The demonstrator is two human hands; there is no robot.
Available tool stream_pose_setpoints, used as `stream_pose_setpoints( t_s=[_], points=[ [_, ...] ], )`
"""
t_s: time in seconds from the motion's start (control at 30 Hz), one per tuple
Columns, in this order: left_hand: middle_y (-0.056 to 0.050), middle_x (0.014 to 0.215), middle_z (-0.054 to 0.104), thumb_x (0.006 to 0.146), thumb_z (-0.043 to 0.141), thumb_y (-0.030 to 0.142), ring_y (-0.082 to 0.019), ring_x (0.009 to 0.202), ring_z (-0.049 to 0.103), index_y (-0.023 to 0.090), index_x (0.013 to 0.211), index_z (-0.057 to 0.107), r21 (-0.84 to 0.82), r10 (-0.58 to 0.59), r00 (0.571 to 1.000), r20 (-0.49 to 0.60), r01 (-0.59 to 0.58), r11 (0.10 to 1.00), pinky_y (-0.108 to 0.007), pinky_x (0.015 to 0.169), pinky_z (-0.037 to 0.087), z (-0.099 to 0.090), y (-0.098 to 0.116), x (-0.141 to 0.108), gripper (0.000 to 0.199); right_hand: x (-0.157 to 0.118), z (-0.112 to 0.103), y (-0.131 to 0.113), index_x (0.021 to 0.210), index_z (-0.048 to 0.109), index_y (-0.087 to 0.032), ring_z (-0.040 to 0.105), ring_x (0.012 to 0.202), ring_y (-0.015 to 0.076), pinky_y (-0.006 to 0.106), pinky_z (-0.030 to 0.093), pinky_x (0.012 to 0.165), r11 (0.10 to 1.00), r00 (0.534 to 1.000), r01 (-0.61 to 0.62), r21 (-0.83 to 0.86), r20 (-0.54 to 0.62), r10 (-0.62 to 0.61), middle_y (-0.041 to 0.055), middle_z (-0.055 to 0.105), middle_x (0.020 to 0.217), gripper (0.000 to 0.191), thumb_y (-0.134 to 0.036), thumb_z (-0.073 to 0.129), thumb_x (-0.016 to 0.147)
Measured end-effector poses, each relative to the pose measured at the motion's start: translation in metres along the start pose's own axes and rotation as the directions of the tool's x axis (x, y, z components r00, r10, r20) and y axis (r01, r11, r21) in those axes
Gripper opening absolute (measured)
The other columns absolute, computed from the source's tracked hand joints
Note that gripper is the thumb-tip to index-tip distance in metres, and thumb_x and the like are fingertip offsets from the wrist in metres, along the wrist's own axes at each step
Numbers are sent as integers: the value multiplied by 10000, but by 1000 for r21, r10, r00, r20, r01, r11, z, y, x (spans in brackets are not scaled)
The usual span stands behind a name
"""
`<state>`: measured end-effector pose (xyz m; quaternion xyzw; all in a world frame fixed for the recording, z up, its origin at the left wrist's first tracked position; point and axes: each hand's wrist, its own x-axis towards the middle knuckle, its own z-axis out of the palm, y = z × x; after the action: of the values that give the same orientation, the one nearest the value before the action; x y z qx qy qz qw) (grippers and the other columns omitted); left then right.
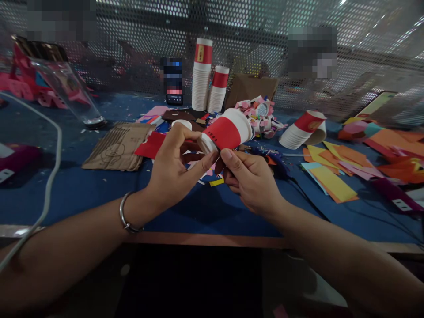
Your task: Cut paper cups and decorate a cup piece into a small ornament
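A red and white paper cup (227,132) is held tilted above the table, its wide end toward the upper right. My left hand (177,165) grips the narrow end between thumb and fingers. Against the lower side of the cup, my right hand (248,176) pinches a small dark brown piece (219,165) between thumb and forefinger. The fingers partly hide that piece. Coloured paper scraps (212,176) lie on the table below the cup. Just left of my left hand is a red paper (150,145).
Two cup stacks (202,88) and a phone (174,81) stand at the back. A glass (71,92) and cardboard (117,145) are left. Scraps (261,115), tilted cups (301,130), coloured papers (334,183) and a black cable (308,198) lie right. A white cable (54,172) crosses the left side.
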<state>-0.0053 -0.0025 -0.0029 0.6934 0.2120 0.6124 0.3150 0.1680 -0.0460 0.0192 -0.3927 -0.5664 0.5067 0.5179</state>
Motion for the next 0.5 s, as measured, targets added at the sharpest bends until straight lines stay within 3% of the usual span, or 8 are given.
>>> stream_pose_setpoints(
  t_s=[0.13, 0.23, 0.4, 0.5],
  points=[
    [-60, 1156, 571, 852, 860, 231, -245, 1040, 659, 263, 1171, 648, 213, 151, 987, 46, -158, 964, -402, 813, 657, -7, -2, -3, 384, -1, -1, 0, 717, 632, -188, 237, 415, 45, 220, 166, 381, 999, 1000, 19, -28, 19, -19, -94, 350, 496, 549, -692, 721, 913],
    [-68, 1152, 594, 864, 843, 234, -267, 1103, 627, 264, 1144, 673, 281, 145, 987, 63, -157, 947, -423, 853, 648, -9, 1, -3, 329, -2, -1, 0, 719, 638, -185, 253, 416, 46, 219, 169, 382, 999, 999, 25, -37, 26, -24, -92, 350, 498, 545, -686, 710, 924],
    [-25, 1093, 629, 836, 888, 311, -186, 949, 698, 247, 1078, 634, 22, -61, 998, -16, 62, 998, -369, 830, 646, 0, 8, 2, 357, -1, -2, 0, 710, 646, -177, 284, 421, 50, 224, 184, 389, 995, 998, 59, -78, 3, -59, -86, 369, 493, 549, -676, 706, 933],
    [-27, 1052, 684, 884, 842, 392, -166, 924, 707, 221, 1081, 636, -213, -314, 948, -47, 297, 931, -353, 854, 652, 5, 11, 6, 332, 2, -3, 2, 698, 653, -174, 288, 422, 49, 228, 195, 396, 995, 999, 53, -86, -3, -53, -84, 373, 490, 565, -692, 716, 916]
  ],
)
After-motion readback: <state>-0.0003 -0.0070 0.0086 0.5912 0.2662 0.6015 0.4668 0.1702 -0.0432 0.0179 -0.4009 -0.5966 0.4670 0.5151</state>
